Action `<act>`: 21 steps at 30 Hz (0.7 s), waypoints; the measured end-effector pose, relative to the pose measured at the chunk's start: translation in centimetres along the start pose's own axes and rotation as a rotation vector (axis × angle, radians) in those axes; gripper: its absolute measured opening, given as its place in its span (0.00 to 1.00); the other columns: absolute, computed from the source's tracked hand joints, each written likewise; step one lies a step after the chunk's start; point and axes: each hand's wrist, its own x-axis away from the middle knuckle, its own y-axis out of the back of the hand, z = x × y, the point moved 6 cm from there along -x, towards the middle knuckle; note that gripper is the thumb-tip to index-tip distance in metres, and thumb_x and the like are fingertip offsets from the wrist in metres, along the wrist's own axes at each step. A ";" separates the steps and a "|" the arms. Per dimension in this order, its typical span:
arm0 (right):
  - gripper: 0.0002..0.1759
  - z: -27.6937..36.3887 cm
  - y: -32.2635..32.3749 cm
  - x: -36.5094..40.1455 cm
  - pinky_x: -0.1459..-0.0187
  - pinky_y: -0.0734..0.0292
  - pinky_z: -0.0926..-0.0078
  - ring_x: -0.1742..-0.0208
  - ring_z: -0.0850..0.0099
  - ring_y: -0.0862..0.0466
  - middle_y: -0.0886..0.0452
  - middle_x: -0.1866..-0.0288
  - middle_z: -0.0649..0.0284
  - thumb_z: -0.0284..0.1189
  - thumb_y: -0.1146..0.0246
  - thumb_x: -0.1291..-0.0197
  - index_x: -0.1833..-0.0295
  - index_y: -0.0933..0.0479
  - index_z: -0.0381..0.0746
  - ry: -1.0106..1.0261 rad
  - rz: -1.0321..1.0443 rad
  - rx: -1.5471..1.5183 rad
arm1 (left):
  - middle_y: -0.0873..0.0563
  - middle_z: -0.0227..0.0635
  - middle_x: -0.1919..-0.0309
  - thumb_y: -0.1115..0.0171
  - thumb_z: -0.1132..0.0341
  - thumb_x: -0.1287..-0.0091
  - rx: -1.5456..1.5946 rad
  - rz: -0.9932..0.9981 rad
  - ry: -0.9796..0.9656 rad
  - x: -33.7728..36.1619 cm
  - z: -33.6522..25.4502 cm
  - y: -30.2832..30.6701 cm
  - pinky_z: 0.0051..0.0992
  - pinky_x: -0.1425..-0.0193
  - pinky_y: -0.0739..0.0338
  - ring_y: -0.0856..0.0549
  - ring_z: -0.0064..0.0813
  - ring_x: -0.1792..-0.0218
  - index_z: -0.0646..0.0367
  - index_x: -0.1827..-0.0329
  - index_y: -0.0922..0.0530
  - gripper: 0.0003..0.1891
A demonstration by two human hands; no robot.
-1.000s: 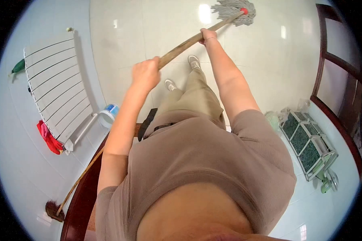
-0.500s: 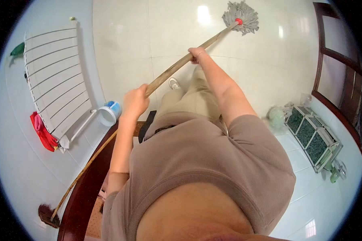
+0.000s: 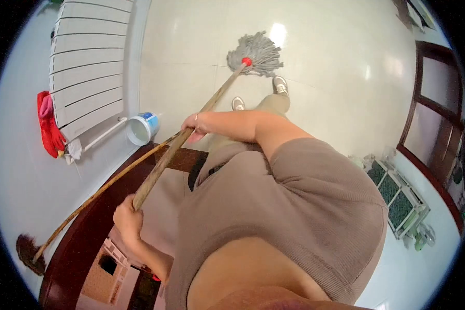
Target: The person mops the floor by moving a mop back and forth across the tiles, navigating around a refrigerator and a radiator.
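Observation:
A mop with a wooden handle and a grey string head with a red collar rests on the white tiled floor just ahead of my shoes. My left hand grips the top end of the handle, low and close to my body. My right hand is closed around the handle at its middle, arm bent across my chest.
A white radiator hangs on the left wall with a red cloth beside it. A white and blue bucket lies below it. A thin stick broom leans over a dark wooden frame. A green-panelled rack stands at right.
The mop head has been drawn back toward my feet. My left hand dropped down and back with the handle's end; my right arm bent inward. The view swung left.

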 end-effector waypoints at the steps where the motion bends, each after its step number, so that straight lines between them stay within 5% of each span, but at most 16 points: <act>1: 0.16 -0.7 -2.0 -4.3 0.72 0.21 0.63 0.67 0.62 0.20 0.25 0.63 0.56 0.36 0.41 0.49 0.59 0.30 0.37 -0.108 0.002 -0.060 | 0.19 0.48 0.72 0.43 0.75 0.58 -0.029 0.009 0.071 1.4 0.8 0.3 0.38 0.64 0.26 0.19 0.47 0.67 0.54 0.63 0.20 0.16; 3: 0.15 -1.4 -5.4 -8.4 0.74 0.21 0.60 0.67 0.61 0.20 0.25 0.59 0.57 0.34 0.40 0.51 0.59 0.29 0.38 -0.211 0.013 -0.113 | 0.19 0.49 0.73 0.42 0.74 0.58 -0.079 0.025 0.152 3.8 1.5 0.4 0.39 0.64 0.26 0.19 0.48 0.68 0.56 0.64 0.20 0.15; 8: 0.06 -1.3 -6.5 -10.9 0.83 0.27 0.60 0.80 0.60 0.23 0.25 0.75 0.56 0.26 0.41 0.55 0.71 0.28 0.36 0.121 -0.293 -0.219 | 0.20 0.50 0.76 0.39 0.71 0.59 -0.067 0.062 0.293 5.9 0.1 -1.3 0.40 0.66 0.26 0.20 0.50 0.70 0.59 0.66 0.20 0.14; 9: 0.07 -1.1 -6.0 -12.2 0.85 0.29 0.64 0.85 0.62 0.25 0.28 0.82 0.57 0.27 0.40 0.55 0.73 0.29 0.35 0.205 -0.071 -0.207 | 0.20 0.50 0.76 0.39 0.70 0.59 -0.041 0.009 0.288 5.8 -0.8 -1.7 0.40 0.66 0.26 0.20 0.49 0.70 0.58 0.66 0.20 0.13; 12: 0.10 1.1 -0.9 -4.4 0.85 0.28 0.67 0.84 0.64 0.24 0.28 0.82 0.57 0.28 0.40 0.54 0.70 0.29 0.32 0.275 -0.251 -0.408 | 0.20 0.50 0.76 0.39 0.70 0.57 -0.052 -0.002 0.304 4.1 -4.3 -1.7 0.39 0.67 0.26 0.19 0.48 0.70 0.57 0.67 0.20 0.12; 15: 0.09 4.5 5.0 5.5 0.84 0.26 0.67 0.82 0.65 0.24 0.28 0.80 0.56 0.25 0.39 0.54 0.70 0.30 0.31 0.362 -0.282 -0.469 | 0.20 0.48 0.76 0.40 0.71 0.56 -0.059 -0.142 0.141 1.1 -9.6 0.2 0.38 0.68 0.26 0.20 0.48 0.71 0.57 0.67 0.21 0.11; 21: 0.08 9.6 20.4 10.0 0.80 0.24 0.63 0.78 0.61 0.23 0.26 0.75 0.54 0.20 0.40 0.60 0.70 0.30 0.30 0.638 -0.283 -0.976 | 0.19 0.43 0.77 0.41 0.74 0.57 -0.137 -0.335 -0.275 -6.1 -23.2 4.6 0.38 0.72 0.27 0.20 0.45 0.75 0.56 0.69 0.23 0.10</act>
